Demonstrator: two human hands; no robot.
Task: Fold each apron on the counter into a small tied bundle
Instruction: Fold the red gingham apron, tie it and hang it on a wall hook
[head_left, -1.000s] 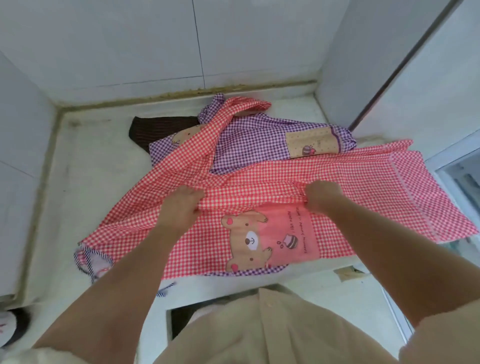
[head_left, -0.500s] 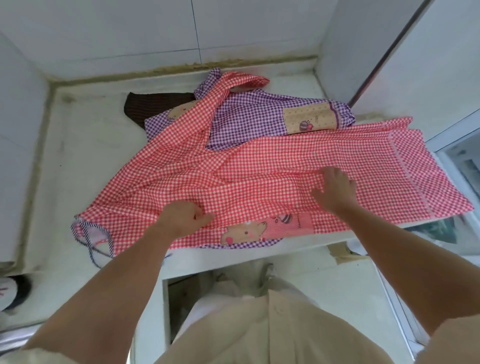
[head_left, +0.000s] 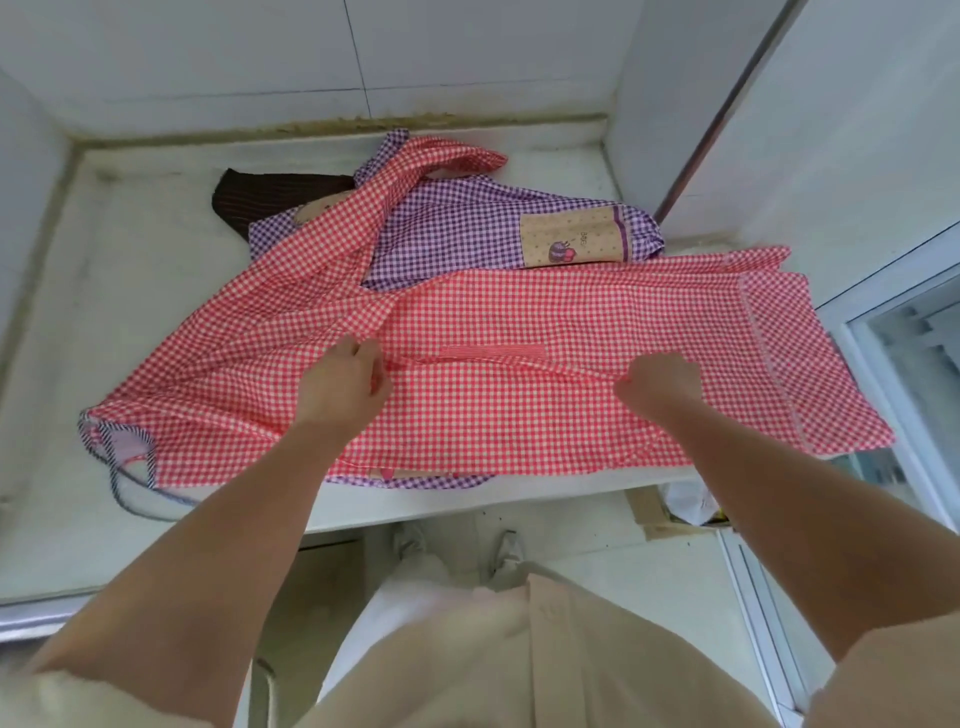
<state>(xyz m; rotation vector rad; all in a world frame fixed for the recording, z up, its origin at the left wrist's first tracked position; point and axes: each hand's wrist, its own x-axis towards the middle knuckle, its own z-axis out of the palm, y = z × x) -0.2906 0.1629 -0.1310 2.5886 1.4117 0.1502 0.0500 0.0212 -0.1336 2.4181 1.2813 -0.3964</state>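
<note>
Left hand (head_left: 340, 387) and right hand (head_left: 662, 382) each pinch a fold of the red checked apron (head_left: 519, 312), which lies spread along the front edge of the counter (head_left: 130, 260), partly over a purple checked apron (head_left: 457, 228) nearer the back.

Red checked apron (head_left: 519, 312) in left hand (head_left: 340, 387) and right hand (head_left: 662, 382)

White tiled wall (head_left: 208, 52) behind, glass window (head_left: 909, 338) right, cardboard (head_left: 641, 513) on the floor (head_left: 587, 545)
</note>
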